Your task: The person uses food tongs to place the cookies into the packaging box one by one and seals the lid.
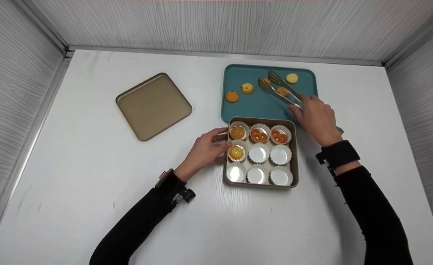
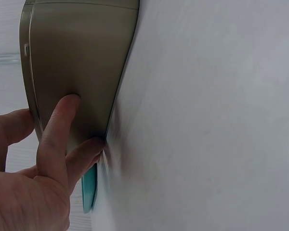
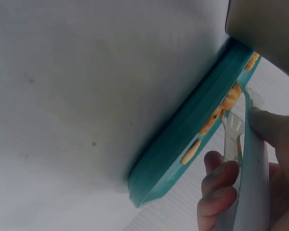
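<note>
My right hand [image 1: 317, 117] grips metal serving tongs [image 1: 283, 92], whose parted slotted ends reach over cookies on the teal tray [image 1: 253, 106]. A cookie [image 1: 283, 91] and another behind it are partly covered by the tongs. In the right wrist view, the tong ends stand close to a cookie [image 3: 232, 96]. My left hand [image 1: 207, 149] holds the left wall of a gold baking tin [image 1: 293, 162], thumb over the rim and fingers against the outside. Inside the tin stand rows of white paper cups; a swirl cookie [image 1: 237, 132], two pretzel cookies [image 1: 259, 135] and a yellow-centred cookie [image 1: 236, 152] fill some of them.
A gold lid [image 1: 153, 106] lies angled on the white table [image 1: 91, 191], left of the tin. An orange-brown cookie [image 1: 232, 96], a flower-shaped cookie [image 1: 247, 88] and a pale yellow round cookie [image 1: 291, 78] lie on the tray. Pale wood-grain panels [image 1: 220, 27] border the table.
</note>
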Motion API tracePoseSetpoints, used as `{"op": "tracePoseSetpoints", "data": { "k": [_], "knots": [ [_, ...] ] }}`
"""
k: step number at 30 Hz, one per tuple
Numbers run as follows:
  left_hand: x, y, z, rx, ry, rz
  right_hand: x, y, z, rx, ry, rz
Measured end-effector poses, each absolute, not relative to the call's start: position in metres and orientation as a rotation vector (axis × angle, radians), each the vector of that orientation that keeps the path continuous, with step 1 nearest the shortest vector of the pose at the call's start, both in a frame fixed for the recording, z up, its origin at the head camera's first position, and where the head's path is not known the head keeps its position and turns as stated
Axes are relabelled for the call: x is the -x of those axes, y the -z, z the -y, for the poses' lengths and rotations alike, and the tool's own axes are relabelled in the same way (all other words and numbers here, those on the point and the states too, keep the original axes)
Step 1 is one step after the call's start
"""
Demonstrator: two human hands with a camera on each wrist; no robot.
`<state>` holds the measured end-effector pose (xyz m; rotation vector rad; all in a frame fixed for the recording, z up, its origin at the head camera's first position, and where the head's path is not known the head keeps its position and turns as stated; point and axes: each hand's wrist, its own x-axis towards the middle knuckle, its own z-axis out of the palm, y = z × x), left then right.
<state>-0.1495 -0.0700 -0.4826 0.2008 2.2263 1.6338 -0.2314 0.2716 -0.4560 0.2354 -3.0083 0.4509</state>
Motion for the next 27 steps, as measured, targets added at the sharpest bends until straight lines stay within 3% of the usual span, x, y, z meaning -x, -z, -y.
{"op": "tracePoseSetpoints", "data": {
  "k": [27],
  "knots": [
    [0.149,0.481,0.069,-0.150,-1.720,-2.102,0.200,0.452,-0.297,-0.363,-0.517,3.030]
  ]
}}
